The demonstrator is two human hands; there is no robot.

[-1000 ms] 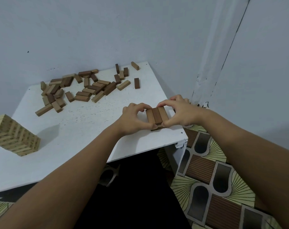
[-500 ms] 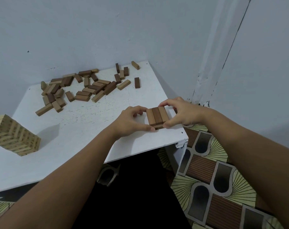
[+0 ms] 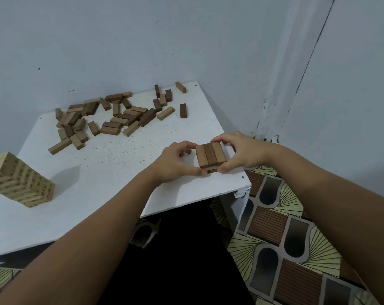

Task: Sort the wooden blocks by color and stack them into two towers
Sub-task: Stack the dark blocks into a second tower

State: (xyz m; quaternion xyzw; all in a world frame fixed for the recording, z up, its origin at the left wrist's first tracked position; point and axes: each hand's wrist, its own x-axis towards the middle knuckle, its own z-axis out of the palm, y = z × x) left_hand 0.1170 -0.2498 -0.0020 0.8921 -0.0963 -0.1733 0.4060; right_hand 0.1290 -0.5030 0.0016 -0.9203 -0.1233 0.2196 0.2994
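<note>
A short stack of dark brown blocks stands near the right front corner of the white table, three blocks side by side on top of a lower layer. My left hand holds its left side, thumb at the front bottom edge and fingers curled at the far left corner. From the right, my right hand grips the stack with fingers over the far edge and thumb at the front. A tall tower of light blocks stands at the left edge, partly cut off.
Several loose dark and light blocks lie scattered along the back of the table by the wall. The table's right edge and front corner are close to the dark stack. Patterned floor shows to the right and below.
Both hands have stayed at the dark stack, shifting their fingers slightly around it. The top three blocks now sit squared together. Nothing else has moved.
</note>
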